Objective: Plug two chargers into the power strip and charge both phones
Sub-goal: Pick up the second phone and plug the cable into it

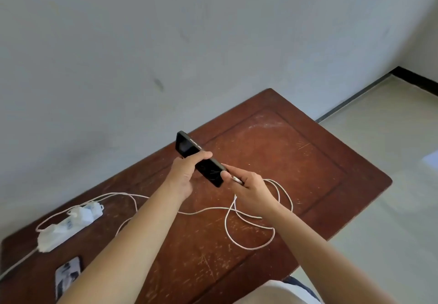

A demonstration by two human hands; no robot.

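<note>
My left hand point(183, 173) holds a black phone point(201, 159) in the air above the brown wooden table point(296, 149), screen towards me. My right hand point(251, 186) pinches the white plug end of a charging cable point(237, 180) right at the phone's lower end; whether it is inserted I cannot tell. The cable point(265, 235) loops over the table. A white power strip point(64, 228) lies at the left with white chargers point(87, 211) plugged into it. A second phone point(67, 275) lies flat near the front left edge, partly hidden by my left forearm.
A grey wall stands just behind the table. Pale tiled floor point(379, 185) lies to the right. The power strip's own cord point(16, 265) runs off the left edge. A second white cable point(118, 196) runs from the chargers under my left arm.
</note>
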